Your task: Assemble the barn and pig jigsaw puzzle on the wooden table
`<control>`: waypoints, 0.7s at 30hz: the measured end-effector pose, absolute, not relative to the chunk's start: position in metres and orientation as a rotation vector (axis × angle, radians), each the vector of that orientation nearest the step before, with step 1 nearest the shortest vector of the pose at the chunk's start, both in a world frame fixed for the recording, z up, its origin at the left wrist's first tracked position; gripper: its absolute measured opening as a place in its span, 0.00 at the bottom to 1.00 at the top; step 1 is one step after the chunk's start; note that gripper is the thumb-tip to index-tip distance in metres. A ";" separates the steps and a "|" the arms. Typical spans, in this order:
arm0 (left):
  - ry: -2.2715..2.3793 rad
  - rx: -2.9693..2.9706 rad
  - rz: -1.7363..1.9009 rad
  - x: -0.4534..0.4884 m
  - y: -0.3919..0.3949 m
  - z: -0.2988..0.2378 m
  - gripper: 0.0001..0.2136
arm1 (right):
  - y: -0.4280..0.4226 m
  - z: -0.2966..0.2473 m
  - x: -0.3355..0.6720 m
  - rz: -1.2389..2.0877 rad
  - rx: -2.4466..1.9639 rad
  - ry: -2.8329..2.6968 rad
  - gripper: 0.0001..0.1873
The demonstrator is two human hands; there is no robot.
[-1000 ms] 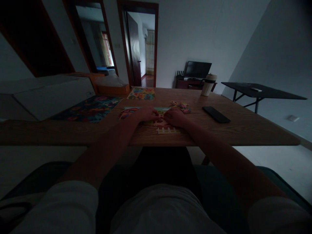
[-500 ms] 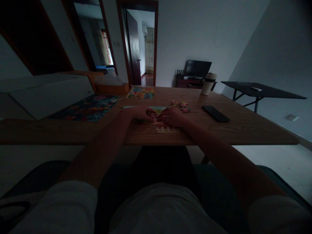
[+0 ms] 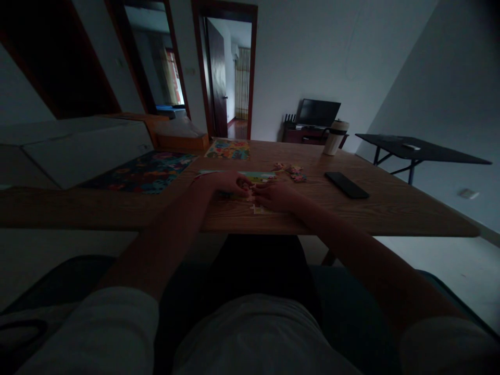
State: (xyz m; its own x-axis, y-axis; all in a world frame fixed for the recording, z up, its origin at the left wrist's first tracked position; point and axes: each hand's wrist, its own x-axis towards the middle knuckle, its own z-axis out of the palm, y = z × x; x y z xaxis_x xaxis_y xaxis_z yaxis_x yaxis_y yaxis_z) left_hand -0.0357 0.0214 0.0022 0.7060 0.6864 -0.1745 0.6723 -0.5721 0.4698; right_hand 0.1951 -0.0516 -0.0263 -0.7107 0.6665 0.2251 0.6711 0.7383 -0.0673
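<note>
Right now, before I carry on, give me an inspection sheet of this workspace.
Surface: wooden table, grain visible, dimly lit.
Job's things: partly built jigsaw puzzle under both hands; loose puzzle pieces lie behind the right hand.
Clutter: dark phone flat at right; lidded tumbler at the far edge; two finished colourful puzzles, one large, one small; white box at left.
Grippers: left hand and right hand rest on the puzzle, fingertips close together; grip cannot be told.
Cables: nothing seen.
Surroundings: open doorway, monitor on a low cabinet, black side table.
</note>
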 end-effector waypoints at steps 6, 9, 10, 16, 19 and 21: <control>1.031 2.419 0.055 -0.038 0.025 -0.001 0.32 | -0.036 -0.028 0.207 0.214 -1.198 -2.498 0.19; 1.079 2.466 0.092 -0.039 0.028 -0.003 0.33 | -0.020 -0.033 0.226 0.195 -1.443 -2.184 0.20; 1.076 2.464 0.105 -0.039 0.029 -0.004 0.32 | -0.016 -0.034 0.232 0.188 -1.475 -2.155 0.18; 1.025 2.476 0.169 -0.032 0.022 -0.003 0.26 | -0.012 -0.035 0.240 0.346 -1.483 -2.297 0.10; 0.979 2.488 0.159 -0.029 0.019 -0.001 0.22 | -0.016 -0.033 0.234 0.379 -1.465 -2.297 0.11; 0.957 2.479 0.151 -0.028 0.018 0.000 0.22 | -0.017 -0.032 0.232 0.384 -1.459 -2.287 0.11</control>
State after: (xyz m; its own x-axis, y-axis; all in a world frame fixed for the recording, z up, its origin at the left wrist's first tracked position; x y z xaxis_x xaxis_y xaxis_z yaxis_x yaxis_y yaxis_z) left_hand -0.0277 0.0184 0.0002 0.7500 0.6581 -0.0662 0.6058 -0.6432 0.4683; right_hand 0.2321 -0.0165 -0.0321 -0.3757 0.9085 0.1830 0.7989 0.4176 -0.4328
